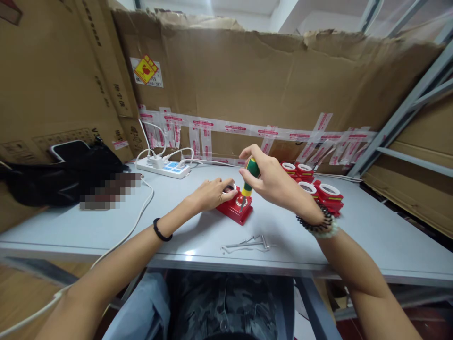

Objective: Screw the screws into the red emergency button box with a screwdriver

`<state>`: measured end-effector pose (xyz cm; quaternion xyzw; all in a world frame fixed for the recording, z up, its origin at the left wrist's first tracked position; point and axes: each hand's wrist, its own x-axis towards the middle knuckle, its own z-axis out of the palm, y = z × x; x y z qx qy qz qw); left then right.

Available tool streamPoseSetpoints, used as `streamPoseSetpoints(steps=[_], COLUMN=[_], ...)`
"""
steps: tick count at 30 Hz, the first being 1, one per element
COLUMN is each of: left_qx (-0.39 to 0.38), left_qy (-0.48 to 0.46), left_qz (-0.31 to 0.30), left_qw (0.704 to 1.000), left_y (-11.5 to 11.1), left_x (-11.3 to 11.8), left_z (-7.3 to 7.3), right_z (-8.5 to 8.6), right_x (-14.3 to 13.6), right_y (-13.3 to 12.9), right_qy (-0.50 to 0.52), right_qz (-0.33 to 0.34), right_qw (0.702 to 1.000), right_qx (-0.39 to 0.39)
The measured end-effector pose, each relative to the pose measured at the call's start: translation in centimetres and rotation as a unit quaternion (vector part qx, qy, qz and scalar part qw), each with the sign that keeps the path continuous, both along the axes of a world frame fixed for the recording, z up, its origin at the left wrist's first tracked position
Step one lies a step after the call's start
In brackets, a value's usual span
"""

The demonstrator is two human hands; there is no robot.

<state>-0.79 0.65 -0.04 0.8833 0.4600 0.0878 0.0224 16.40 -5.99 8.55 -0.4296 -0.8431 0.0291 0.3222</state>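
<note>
On the table in front of me lies a red plastic block (pixel 231 212) with round white-ringed openings. My left hand (pixel 215 192) presses its fingers on the far left part of the block and holds it against the tabletop. My right hand (pixel 267 177) is wrapped round the green and yellow handle of a screwdriver (pixel 252 170). The screwdriver points down, slightly tilted, with its tip at the near opening of the block. Whether the tip sits on a screw is too small to tell. Thin metal pieces (pixel 247 243), one bent like a hex key, lie nearer to me.
Several red units with white rings (pixel 329 193) stand at the right rear. A white power strip (pixel 170 167) with plugged cables lies at the back left, near a black bag (pixel 88 165) and a phone (pixel 69 150). Cardboard (pixel 226 80) walls the back; a white cable (pixel 141 212) crosses the left side.
</note>
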Motion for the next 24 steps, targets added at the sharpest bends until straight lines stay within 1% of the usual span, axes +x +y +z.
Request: streamPoseSetpoints(steps=[2,3,4,7,9,14,16,21,24], left_qx=[-0.003,-0.005,-0.006,-0.006,-0.002,0.007,0.002,-0.005,-0.004], left_qy=[-0.003,-0.005,-0.007,-0.011,-0.009,-0.002,-0.003,-0.018,-0.013], left_qz=[0.006,0.006,0.006,0.0,-0.002,0.0,0.002,-0.003,-0.001], left_qw=[1.0,1.0,1.0,1.0,1.0,1.0,1.0,1.0,1.0], left_y=[0.0,0.0,0.1,0.1,0.1,-0.2,-0.1,0.2,0.2], left_x=[0.0,0.0,0.0,0.0,0.0,0.0,0.0,0.0,-0.1], left_z=[0.0,0.0,-0.1,-0.2,-0.1,0.2,0.1,-0.3,-0.2], right_z=[0.2,0.3,0.4,0.2,0.1,0.4,0.4,-0.1,-0.2], right_x=[0.3,0.3,0.3,-0.1,-0.2,0.8,0.8,-0.2,-0.1], right_y=[-0.2,-0.4,-0.5,-0.6,-0.3,-0.1,-0.3,-0.2,0.0], right_qy=[0.005,0.006,0.007,0.01,0.012,0.008,0.01,0.012,0.027], right_qz=[0.045,0.051,0.044,-0.014,-0.03,0.038,0.051,0.002,0.021], right_qw=[0.998,0.997,0.997,1.0,0.999,0.999,0.998,1.0,0.999], right_qx=[-0.044,-0.055,-0.056,-0.013,0.005,-0.021,-0.031,-0.002,-0.018])
